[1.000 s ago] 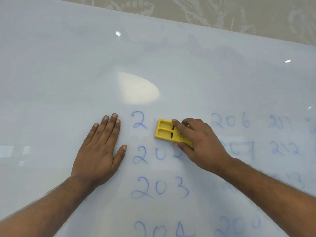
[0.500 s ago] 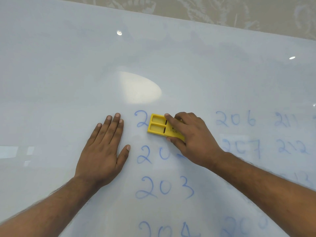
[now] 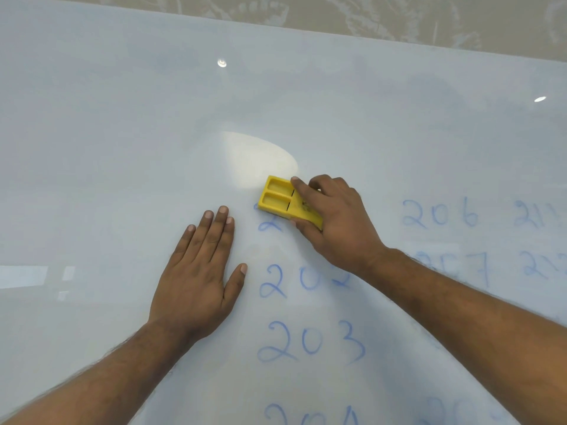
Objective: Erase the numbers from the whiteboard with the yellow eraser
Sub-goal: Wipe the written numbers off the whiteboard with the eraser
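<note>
My right hand (image 3: 334,219) grips the yellow eraser (image 3: 277,196) and holds it flat on the whiteboard (image 3: 122,133), over the upper part of a lone blue "2" (image 3: 270,227) left from the top number. Below it stand blue numbers: a smudged 202 (image 3: 300,282), 203 (image 3: 310,342) and the tops of 204 (image 3: 310,417). To the right are 206 (image 3: 440,213), a half-wiped 207 (image 3: 466,265) and faint further columns (image 3: 540,240). My left hand (image 3: 199,271) lies flat with straight fingers on the board, left of the numbers.
The board's far edge (image 3: 368,33) meets a beige patterned surface (image 3: 399,16). A bright light glare (image 3: 257,157) sits just above the eraser. The board's left and upper areas carry no writing.
My right hand has slid the eraser left and up over the remaining "2" of the top number, wiping part of it. My left hand has stayed flat in place.
</note>
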Tool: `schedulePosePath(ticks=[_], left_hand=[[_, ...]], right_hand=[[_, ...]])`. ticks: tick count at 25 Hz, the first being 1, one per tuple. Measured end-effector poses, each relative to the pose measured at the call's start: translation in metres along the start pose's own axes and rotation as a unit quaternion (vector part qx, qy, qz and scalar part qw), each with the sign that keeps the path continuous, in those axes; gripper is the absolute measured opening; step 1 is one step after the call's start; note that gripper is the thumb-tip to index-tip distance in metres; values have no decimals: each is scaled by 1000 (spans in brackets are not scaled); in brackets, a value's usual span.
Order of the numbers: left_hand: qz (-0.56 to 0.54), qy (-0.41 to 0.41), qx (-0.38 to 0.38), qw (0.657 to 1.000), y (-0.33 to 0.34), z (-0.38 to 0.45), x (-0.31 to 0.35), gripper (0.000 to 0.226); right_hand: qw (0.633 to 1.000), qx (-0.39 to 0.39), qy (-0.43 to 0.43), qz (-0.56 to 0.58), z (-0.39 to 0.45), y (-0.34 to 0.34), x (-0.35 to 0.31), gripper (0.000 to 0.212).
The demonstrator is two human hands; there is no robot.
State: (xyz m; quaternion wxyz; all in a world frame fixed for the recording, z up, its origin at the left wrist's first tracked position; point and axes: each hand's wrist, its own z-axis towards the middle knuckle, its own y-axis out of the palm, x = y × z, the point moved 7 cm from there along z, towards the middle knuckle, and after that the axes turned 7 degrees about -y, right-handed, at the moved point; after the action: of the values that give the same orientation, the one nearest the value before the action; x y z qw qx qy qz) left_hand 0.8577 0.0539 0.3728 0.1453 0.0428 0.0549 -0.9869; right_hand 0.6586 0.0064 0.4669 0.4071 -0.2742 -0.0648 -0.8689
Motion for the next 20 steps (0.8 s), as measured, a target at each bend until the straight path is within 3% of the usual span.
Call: schedulePosePath(ticks=[7,15,20], left_hand=[[-2,0,2,1000,-1,0,0,71],[-5,-3,1,1000,0,-1,-1,71],[-8,-1,2,1000,-1,0,-1,73]], right_hand=[[992,-69,-102,2,-35,-4,-10,58],[1000,0,-18,-5,14,3,-5,61],[997,-28,-74,8,3,11,-30,60]])
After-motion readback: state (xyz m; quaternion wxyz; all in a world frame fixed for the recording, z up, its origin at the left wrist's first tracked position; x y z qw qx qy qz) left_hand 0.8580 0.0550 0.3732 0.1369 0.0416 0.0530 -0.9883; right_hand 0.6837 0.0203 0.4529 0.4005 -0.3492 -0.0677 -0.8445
